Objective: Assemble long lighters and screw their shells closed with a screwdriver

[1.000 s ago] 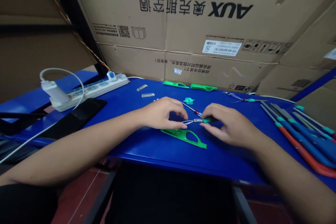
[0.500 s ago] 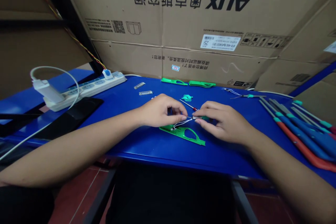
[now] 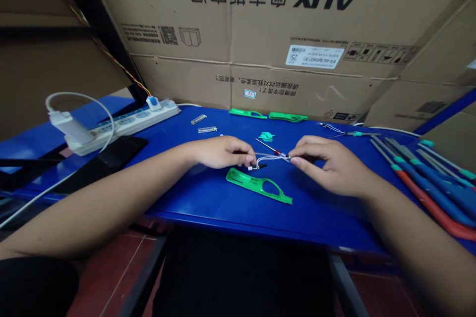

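Observation:
My left hand (image 3: 226,152) has its thumb and fingertips closed at the connector end of thin white wires (image 3: 267,158); a small white plug (image 3: 250,168) and a black piece (image 3: 261,166) hang beside them. My right hand (image 3: 329,162) pinches the other end of these wires between thumb and forefinger, and the piece there is mostly hidden. Just behind the wires lies a thin metal rod with a red part (image 3: 276,151). A green plastic lighter-shaped half shell (image 3: 245,181) with an oval opening lies in front of both hands.
Two green shells (image 3: 247,113) (image 3: 288,117) lie by the cardboard. Small teal parts (image 3: 266,136) and two clear pieces (image 3: 207,130) are nearer. At left are a power strip (image 3: 143,118) and a black object (image 3: 111,158); at right, several blue and red long-nosed lighters (image 3: 427,183).
My hands have drawn apart, the right one moving right with the wires. The white wires now stretch between them, and the plug and black piece have come off the green shell.

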A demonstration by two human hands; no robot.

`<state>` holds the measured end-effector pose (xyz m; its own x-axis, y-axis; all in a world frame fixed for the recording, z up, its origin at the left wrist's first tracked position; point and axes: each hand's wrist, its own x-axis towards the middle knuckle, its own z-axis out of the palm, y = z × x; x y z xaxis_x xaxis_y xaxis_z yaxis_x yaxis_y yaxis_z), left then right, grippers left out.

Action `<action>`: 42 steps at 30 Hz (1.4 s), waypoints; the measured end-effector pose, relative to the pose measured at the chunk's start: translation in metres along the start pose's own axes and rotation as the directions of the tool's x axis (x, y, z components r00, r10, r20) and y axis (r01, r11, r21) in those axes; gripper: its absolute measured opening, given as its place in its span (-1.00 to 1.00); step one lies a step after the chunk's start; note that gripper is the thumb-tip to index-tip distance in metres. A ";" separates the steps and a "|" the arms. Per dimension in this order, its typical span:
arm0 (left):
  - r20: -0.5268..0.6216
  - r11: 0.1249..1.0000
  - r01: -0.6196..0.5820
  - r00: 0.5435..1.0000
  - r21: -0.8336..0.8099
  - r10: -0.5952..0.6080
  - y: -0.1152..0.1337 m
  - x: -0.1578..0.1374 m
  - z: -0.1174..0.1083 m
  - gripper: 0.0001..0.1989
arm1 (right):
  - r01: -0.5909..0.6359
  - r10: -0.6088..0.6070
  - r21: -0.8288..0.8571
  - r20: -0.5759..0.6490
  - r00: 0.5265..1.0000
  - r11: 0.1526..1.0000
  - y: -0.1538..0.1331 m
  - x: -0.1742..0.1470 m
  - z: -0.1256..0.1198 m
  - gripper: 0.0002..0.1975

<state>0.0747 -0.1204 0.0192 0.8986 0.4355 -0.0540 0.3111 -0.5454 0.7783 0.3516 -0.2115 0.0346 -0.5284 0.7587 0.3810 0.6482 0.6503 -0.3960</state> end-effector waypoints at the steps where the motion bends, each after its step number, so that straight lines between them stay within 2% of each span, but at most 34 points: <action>1: -0.032 1.000 -0.021 0.999 -0.014 0.021 0.002 0.000 0.000 -0.76 | -0.006 0.006 0.007 -0.007 1.000 1.000 0.000 0.000 -0.001 -0.84; 4: -0.097 0.985 0.000 0.995 -0.174 -0.017 0.008 0.000 0.005 -0.62 | -0.017 0.017 0.000 -0.033 0.999 1.000 0.001 0.001 -0.002 -0.85; 7: 0.014 0.909 0.130 0.991 -0.396 -0.136 0.013 0.000 0.010 -0.49 | -0.009 0.008 -0.016 -0.047 0.999 1.000 0.000 0.001 -0.003 -0.86; 10: 0.100 0.878 0.200 0.980 -0.435 -0.173 0.015 -0.002 0.010 -0.57 | 0.007 -0.007 0.003 -0.014 1.000 1.000 -0.001 -0.001 -0.005 -0.89; 14: 0.039 0.952 0.120 0.993 -0.281 -0.114 0.015 -0.004 0.008 -0.68 | 0.045 -0.064 0.097 0.199 0.978 0.994 -0.005 -0.005 -0.008 -0.92; 16: 0.028 0.988 0.072 0.997 -0.137 -0.069 0.015 -0.005 0.009 -0.71 | 0.050 -0.093 0.139 0.325 0.941 0.989 -0.008 -0.006 -0.007 -0.94; 19: 0.089 1.000 -0.020 0.996 0.023 0.018 0.017 -0.005 0.013 -0.75 | 0.042 -0.110 0.156 0.463 0.879 0.987 -0.014 -0.007 0.000 -0.96; 22: 0.117 0.987 -0.108 0.989 0.120 0.094 0.020 -0.005 0.018 -0.76 | 0.057 -0.106 0.105 0.553 0.826 0.993 -0.016 -0.007 0.007 -0.96; 25: 0.073 0.974 -0.110 0.993 0.196 0.097 0.023 -0.004 0.021 -0.75 | 0.079 -0.083 0.031 0.583 0.808 0.996 -0.017 -0.005 0.009 -0.88; 27: 0.029 0.974 -0.101 0.995 0.201 0.097 0.024 -0.003 0.023 -0.75 | 0.079 -0.080 0.025 0.544 0.835 0.997 -0.018 -0.004 0.011 -0.80; 28: 0.008 0.976 -0.095 0.995 0.196 0.095 0.025 -0.003 0.023 -0.76 | 0.074 -0.078 0.028 0.493 0.867 0.997 -0.019 -0.003 0.013 -0.78; 30: -0.017 0.978 -0.084 0.996 0.189 0.089 0.026 -0.003 0.024 -0.76 | 0.058 -0.067 0.035 0.341 0.938 0.998 -0.020 -0.001 0.020 -0.80; 32: -0.028 0.977 -0.076 0.996 0.197 0.083 0.027 -0.003 0.025 -0.76 | 0.058 -0.065 0.039 0.191 0.979 0.998 -0.022 0.001 0.029 -0.81; 35: -0.037 0.973 -0.072 0.996 0.220 0.083 0.027 -0.004 0.025 -0.74 | 0.098 -0.102 0.048 0.086 0.991 0.994 -0.023 0.003 0.041 -0.85; 42: -0.024 0.974 -0.051 0.998 0.221 0.058 0.024 -0.005 0.016 -0.65 | 0.139 -0.139 -0.013 -0.004 0.990 0.990 -0.025 0.005 0.049 -0.88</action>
<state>0.0822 -0.1469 0.0281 0.9074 0.4201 0.0064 0.3251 -0.7117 0.6227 0.3056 -0.2225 0.0055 -0.6112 0.6607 0.4358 0.5755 0.7490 -0.3283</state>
